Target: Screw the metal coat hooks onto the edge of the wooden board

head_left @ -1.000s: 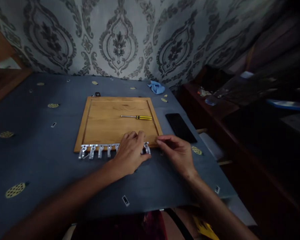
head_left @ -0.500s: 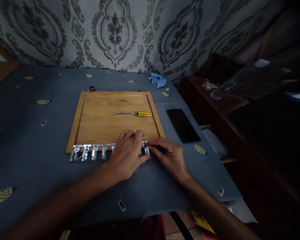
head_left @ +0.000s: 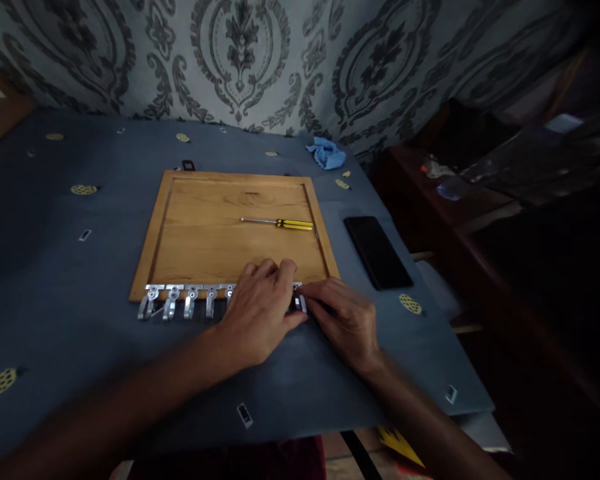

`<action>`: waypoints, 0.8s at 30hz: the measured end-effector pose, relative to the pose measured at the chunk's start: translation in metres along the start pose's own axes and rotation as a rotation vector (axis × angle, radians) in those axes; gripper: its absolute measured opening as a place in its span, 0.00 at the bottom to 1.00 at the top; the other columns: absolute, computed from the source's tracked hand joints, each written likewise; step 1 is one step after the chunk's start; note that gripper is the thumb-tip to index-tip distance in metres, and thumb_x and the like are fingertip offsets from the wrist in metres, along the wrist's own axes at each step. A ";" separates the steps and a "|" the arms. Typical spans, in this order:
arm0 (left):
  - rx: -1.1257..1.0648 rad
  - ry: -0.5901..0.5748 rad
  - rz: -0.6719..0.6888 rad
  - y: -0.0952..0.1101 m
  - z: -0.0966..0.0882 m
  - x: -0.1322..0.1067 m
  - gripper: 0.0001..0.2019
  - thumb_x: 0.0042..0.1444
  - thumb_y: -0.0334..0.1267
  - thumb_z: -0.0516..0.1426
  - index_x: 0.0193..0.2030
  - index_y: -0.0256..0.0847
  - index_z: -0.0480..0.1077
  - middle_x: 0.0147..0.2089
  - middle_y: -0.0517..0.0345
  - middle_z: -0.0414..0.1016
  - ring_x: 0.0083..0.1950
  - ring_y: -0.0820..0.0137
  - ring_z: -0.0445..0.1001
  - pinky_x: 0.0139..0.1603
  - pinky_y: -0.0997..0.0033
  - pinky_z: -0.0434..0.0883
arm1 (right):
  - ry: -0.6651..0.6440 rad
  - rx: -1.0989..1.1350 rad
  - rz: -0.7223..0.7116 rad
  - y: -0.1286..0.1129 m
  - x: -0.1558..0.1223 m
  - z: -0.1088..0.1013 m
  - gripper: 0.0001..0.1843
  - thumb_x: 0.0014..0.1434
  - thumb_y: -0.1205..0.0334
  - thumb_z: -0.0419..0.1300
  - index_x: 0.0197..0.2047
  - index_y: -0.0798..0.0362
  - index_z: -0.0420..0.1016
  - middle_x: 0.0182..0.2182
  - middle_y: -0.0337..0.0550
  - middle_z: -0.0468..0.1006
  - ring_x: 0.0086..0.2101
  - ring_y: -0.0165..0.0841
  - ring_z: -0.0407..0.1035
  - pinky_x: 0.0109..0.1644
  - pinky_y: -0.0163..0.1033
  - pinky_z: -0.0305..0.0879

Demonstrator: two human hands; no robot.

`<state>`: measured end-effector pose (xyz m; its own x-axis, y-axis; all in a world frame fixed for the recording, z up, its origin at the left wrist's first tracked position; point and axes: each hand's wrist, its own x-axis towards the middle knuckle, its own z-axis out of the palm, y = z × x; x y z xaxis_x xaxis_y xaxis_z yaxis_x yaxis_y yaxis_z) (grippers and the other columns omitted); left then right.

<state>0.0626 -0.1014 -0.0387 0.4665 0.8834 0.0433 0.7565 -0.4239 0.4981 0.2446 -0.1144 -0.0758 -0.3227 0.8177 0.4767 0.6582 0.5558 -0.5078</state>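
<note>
A metal hook rail point(head_left: 211, 293) with several silver hooks lies along the near edge of a framed wooden board point(head_left: 205, 233). Over its right half rests my left hand point(head_left: 260, 313), fingers on the board side and thumb by the end hook, gripping the rail and covering some hooks. My right hand point(head_left: 347, 320) is closed in a pinch at the rail's right end; whatever sits between its fingertips is too small to make out. On the board's panel lies a screwdriver point(head_left: 295, 225) with a yellow and black handle, its shaft pointing left, apart from both hands.
A black phone point(head_left: 379, 252) lies right of the board on the patterned grey-blue tablecloth point(head_left: 95, 293). Behind are a crumpled blue cloth point(head_left: 326, 153) and a small dark square piece point(head_left: 188, 165). A patterned curtain point(head_left: 240, 60) hangs at the back. Dark furniture stands at right.
The view has shifted slightly, so the board and phone appear a little farther right. Both hands keep their places at the rail; the right fingertips have moved only slightly at the end hook.
</note>
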 end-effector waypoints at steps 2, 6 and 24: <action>0.003 0.015 0.009 -0.001 0.001 -0.001 0.24 0.54 0.40 0.69 0.50 0.42 0.60 0.47 0.53 0.74 0.52 0.57 0.72 0.53 0.56 0.68 | 0.012 -0.016 -0.030 0.000 -0.001 0.001 0.09 0.65 0.69 0.60 0.42 0.48 0.82 0.32 0.41 0.84 0.33 0.34 0.78 0.38 0.39 0.74; 0.016 0.010 0.017 -0.002 0.002 -0.001 0.23 0.56 0.41 0.68 0.49 0.42 0.60 0.47 0.54 0.74 0.53 0.57 0.72 0.54 0.55 0.68 | 0.019 0.004 -0.031 0.000 -0.001 0.000 0.09 0.65 0.69 0.61 0.43 0.48 0.82 0.33 0.41 0.84 0.34 0.34 0.79 0.38 0.39 0.75; 0.016 -0.012 0.010 -0.001 0.001 -0.001 0.23 0.55 0.41 0.68 0.50 0.41 0.61 0.46 0.53 0.74 0.53 0.56 0.71 0.54 0.55 0.68 | 0.045 0.122 0.143 -0.003 -0.005 -0.003 0.03 0.63 0.66 0.64 0.39 0.48 0.78 0.34 0.40 0.84 0.34 0.34 0.79 0.39 0.39 0.76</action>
<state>0.0615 -0.1014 -0.0399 0.4796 0.8767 0.0382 0.7589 -0.4362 0.4836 0.2466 -0.1203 -0.0741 -0.1991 0.8834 0.4241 0.6066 0.4510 -0.6547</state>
